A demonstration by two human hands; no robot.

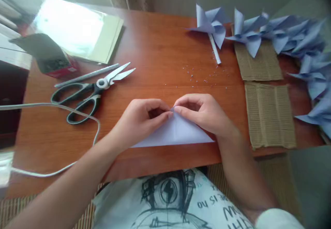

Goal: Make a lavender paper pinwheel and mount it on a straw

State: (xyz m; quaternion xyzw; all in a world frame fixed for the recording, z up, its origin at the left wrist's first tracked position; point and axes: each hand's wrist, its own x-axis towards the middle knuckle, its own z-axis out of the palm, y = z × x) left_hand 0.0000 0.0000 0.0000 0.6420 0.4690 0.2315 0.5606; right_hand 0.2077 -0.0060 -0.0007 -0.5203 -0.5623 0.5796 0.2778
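Observation:
A pale blue sheet of paper (176, 134) lies folded into a triangle near the front edge of the wooden table (160, 49), its tip pointing away from me. My left hand (141, 118) and my right hand (204, 113) meet at that tip. The fingertips of both hands pinch the paper's upper corner and press it against the table. The right hand covers the triangle's right slope.
Black-handled scissors (88, 92) lie open to the left, beside a metal ruler (85, 75), a red box (55, 65) and a white cable (64, 108). Two corrugated cardboard pieces (269, 115) lie at the right. Several blue paper pinwheels (284, 36) crowd the back right.

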